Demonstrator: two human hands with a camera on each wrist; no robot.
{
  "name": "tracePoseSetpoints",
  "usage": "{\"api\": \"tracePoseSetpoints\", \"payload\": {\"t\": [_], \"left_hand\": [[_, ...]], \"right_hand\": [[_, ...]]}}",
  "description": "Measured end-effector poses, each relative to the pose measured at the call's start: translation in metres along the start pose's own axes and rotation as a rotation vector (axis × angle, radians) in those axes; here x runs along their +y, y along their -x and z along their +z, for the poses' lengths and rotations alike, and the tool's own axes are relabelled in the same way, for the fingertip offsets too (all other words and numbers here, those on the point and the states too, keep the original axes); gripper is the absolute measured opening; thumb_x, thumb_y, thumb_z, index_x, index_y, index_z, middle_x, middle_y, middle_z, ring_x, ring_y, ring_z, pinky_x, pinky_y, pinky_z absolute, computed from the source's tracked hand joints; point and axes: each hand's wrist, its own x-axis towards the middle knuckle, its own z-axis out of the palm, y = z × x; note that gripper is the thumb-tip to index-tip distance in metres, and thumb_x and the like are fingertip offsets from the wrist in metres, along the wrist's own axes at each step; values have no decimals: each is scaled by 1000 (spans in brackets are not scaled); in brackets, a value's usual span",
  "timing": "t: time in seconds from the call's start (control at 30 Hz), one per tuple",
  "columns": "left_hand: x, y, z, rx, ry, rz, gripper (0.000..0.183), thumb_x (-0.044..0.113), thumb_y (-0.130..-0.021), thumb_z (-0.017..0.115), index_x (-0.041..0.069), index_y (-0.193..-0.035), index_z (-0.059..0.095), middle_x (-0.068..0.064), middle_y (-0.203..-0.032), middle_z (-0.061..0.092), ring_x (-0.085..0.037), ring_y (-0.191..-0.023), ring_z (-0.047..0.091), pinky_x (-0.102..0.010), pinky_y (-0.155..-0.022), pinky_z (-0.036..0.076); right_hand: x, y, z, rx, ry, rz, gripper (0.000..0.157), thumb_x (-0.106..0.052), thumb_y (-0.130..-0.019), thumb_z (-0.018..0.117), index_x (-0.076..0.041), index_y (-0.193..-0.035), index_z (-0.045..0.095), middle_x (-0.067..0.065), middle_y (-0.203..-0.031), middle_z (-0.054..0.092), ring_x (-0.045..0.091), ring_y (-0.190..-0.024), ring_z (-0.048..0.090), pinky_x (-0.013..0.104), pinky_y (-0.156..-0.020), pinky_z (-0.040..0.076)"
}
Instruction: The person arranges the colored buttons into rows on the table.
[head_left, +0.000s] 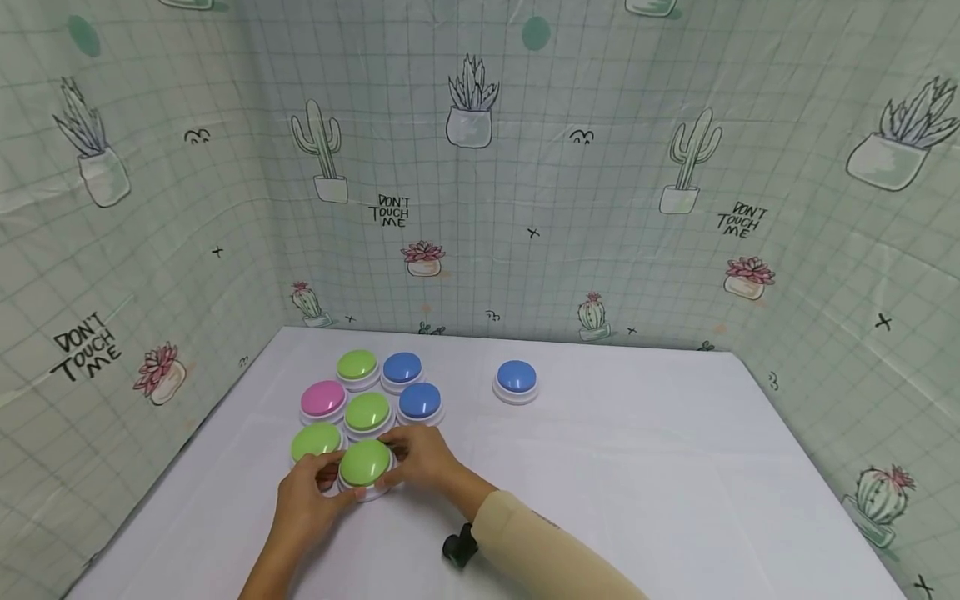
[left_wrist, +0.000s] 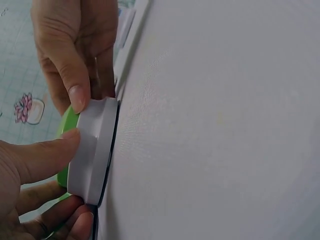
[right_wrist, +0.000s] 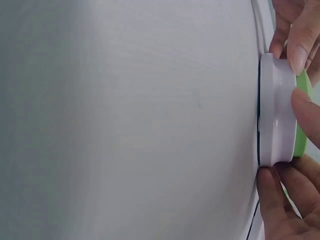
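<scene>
- Head view: the left hand [head_left: 303, 504] and right hand [head_left: 422, 458] have their fingers clamped on the held button [head_left: 366, 461], a green one, from opposite sides.
- Just beyond the left fingers is the left green button [head_left: 316, 441], with the pink button [head_left: 323, 398] past it. Beyond the right fingertips lie the middle green button [head_left: 367, 409] and near blue button [head_left: 420, 400]; farther on, the far green button [head_left: 356, 364] and far blue button [head_left: 402, 367].
- The grouping looks well advanced: seven sit close together, counting the held one, which is not yet released. The lone blue button [head_left: 517, 377] stands well apart, beyond and right of the right fingers; I cannot tell whether it belongs with them.
- Left wrist view: unlike the head view, it bares the white side wall [left_wrist: 90, 150] under both thumbs, which lie near each other.
- Right wrist view: right fingertips reach low on that wall, beside the table [right_wrist: 175, 140]; full contact underneath is unclear. Neither wrist view shows the lone blue button.
</scene>
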Motion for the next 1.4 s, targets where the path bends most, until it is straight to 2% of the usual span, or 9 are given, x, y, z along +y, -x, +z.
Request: {"api": "tracePoseSetpoints", "payload": {"t": [0.27, 0.53, 0.8, 0.93, 1.17, 1.4], "left_hand": [[-3, 1, 3, 21, 66, -41, 65, 5, -73, 95, -11, -129, 67, -20, -111, 66, -36, -107, 68, -25, -89, 60], [2, 2, 10, 24, 159, -86, 64, -1, -74, 93, -14, -130, 64, -26, -119, 63, -43, -114, 67, -23, -91, 60], [5, 3, 16, 39, 198, -107, 64, -3, -75, 92, -13, -132, 64, -27, -120, 63, -43, -115, 67, -13, -87, 57], [9, 2, 19, 35, 209, -102, 65, -4, -74, 92, -13, -132, 64, -28, -121, 63, -44, -115, 67, -16, -88, 58], [18, 0, 29, 33, 222, -81, 67, -4, -70, 94, -14, -130, 65, -30, -120, 64, -43, -112, 67, -30, -91, 61], [32, -4, 44, 14, 245, -50, 64, -7, -70, 93, -15, -128, 66, -28, -115, 64, -40, -107, 68, -31, -89, 62]], "right_hand": [[-2, 0, 3, 2, 35, 8, 58, -1, -70, 96, -1, -124, 74, 9, -124, 76, 18, -115, 72, 23, -99, 56], [1, 3, 2, 16, -13, 26, 59, 2, -69, 96, 0, -123, 74, 11, -124, 75, 20, -116, 72, 24, -99, 56], [3, 6, -2, 31, -26, 47, 59, 3, -69, 96, -1, -123, 75, 9, -124, 75, 18, -117, 72, 23, -101, 55], [4, 10, -5, 50, -35, 69, 60, 2, -68, 96, -3, -124, 75, 8, -124, 76, 19, -117, 72, 27, -102, 55], [9, 18, -15, 82, -58, 107, 59, 3, -66, 97, -2, -121, 77, 9, -122, 76, 22, -117, 72, 30, -104, 55], [18, 28, -33, 104, -109, 122, 61, 7, -66, 95, 1, -123, 75, 13, -123, 75, 27, -118, 72, 36, -104, 56]]}}
